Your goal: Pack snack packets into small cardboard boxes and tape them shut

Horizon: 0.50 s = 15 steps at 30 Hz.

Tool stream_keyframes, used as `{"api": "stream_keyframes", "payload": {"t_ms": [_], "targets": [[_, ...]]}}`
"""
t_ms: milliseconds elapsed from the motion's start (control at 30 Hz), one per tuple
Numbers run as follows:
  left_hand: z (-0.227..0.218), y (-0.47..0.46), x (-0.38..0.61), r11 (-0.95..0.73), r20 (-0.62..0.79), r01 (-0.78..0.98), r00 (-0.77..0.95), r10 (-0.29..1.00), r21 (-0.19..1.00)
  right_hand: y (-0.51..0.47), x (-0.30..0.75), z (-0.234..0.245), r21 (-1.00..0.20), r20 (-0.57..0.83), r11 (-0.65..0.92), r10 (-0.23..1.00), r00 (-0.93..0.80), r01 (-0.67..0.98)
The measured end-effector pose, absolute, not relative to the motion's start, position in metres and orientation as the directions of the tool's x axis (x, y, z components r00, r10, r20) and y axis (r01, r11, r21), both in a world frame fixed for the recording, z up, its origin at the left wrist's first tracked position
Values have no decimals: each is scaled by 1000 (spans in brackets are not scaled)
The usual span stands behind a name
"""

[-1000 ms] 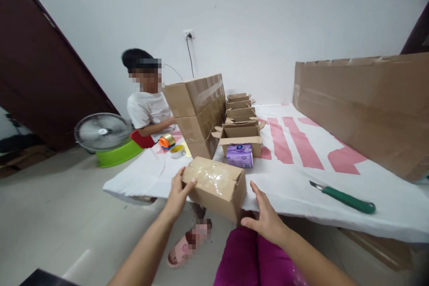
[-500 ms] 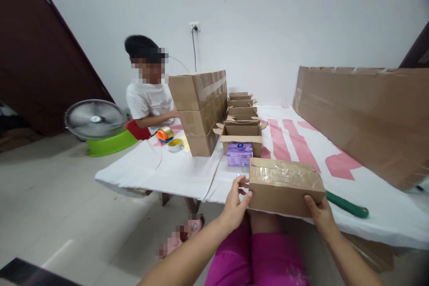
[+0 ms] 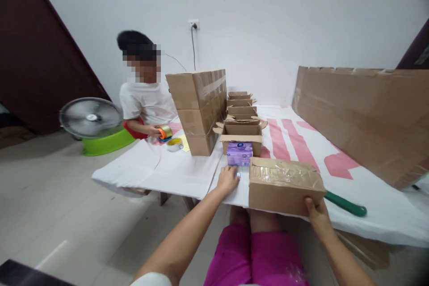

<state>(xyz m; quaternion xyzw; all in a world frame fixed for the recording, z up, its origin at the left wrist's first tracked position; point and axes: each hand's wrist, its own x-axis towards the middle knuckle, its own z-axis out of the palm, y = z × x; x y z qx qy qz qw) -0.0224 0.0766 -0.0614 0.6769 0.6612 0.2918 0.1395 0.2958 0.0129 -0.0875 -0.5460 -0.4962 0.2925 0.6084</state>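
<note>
A taped brown cardboard box (image 3: 284, 192) sits at the table's front edge. My right hand (image 3: 317, 216) grips its right end, thumb on the front face. To the left of the box, my left hand (image 3: 229, 181) is palm down over the cloth, fingers bent forward and apparently holding nothing; the fingertips are partly hidden. A small white-and-blue item (image 3: 238, 174) lies against its thumb side. Just beyond the fingers stands a purple printed carton (image 3: 239, 154), in front of an open cardboard box (image 3: 241, 139).
More open boxes (image 3: 241, 111) line up behind. Stacked sealed boxes (image 3: 192, 120) stand left, a large cardboard panel (image 3: 362, 116) right. A green handle (image 3: 346, 204) lies beside my box. A co-worker (image 3: 147, 98) touches an orange-and-gold tape roll (image 3: 165, 132) near a white roll (image 3: 174, 144).
My left hand has left the taped box's left end and moved left and forward onto the cloth. My right hand stays on the box. The co-worker's hand has come to the orange-and-gold tape roll.
</note>
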Motion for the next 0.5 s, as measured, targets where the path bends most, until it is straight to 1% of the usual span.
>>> {"api": "stream_keyframes", "payload": {"t_ms": [100, 200, 367, 500], "targets": [[-64, 81, -23, -84, 200, 842, -29, 979, 533, 13, 296, -93, -948, 301, 242, 889, 345, 204], [-69, 78, -24, -83, 210, 856, -31, 977, 510, 14, 294, -95, -953, 290, 234, 892, 348, 195], [-74, 76, -24, -77, 244, 867, -53, 968, 493, 12, 287, -95, -966, 252, 208, 896, 366, 154], [-76, 76, -24, -45, 283, 870, -111, 953, 492, 12, 279, -93, -971, 234, 200, 912, 337, 133]]}}
